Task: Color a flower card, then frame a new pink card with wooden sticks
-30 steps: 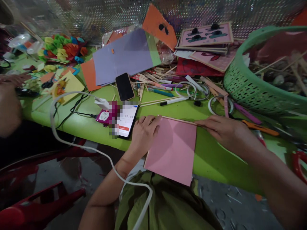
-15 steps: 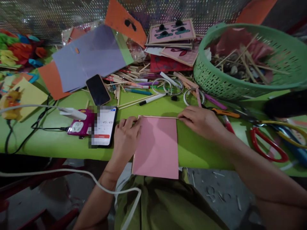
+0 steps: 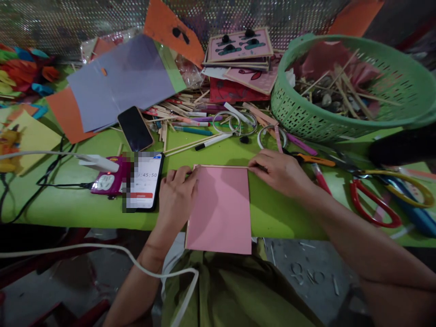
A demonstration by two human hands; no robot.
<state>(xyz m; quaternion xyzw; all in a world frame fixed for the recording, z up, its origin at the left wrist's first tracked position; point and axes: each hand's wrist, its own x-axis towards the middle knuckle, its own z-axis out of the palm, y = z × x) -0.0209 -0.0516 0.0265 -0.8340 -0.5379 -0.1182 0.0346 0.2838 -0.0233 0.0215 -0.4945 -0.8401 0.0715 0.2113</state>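
Note:
A pink card (image 3: 220, 211) lies at the table's front edge, its lower end reaching over my lap. Along its far edge runs a thin wooden stick (image 3: 223, 166). My left hand (image 3: 177, 190) is at the card's upper left corner, thumb and forefinger closed on the stick's left end, the other fingers curled. At the upper right corner, my right hand (image 3: 277, 172) pinches the stick's other end between thumb and fingers. Another pale strip shows along the card's left edge, partly covered by my left hand.
Left of the card are a lit phone (image 3: 145, 181), a dark phone (image 3: 135, 128) and a purple power adapter (image 3: 108, 178). Tape rings (image 3: 272, 137), pens and sticks lie behind. On the right are a green basket (image 3: 316, 122) and red-handled scissors (image 3: 374, 206). A white cable (image 3: 136, 263) crosses my left forearm.
The whole view has shifted slightly, so things appear a little further left. Both hands keep their hold at the stick's ends, with hardly any movement. The phone's timer has advanced one second.

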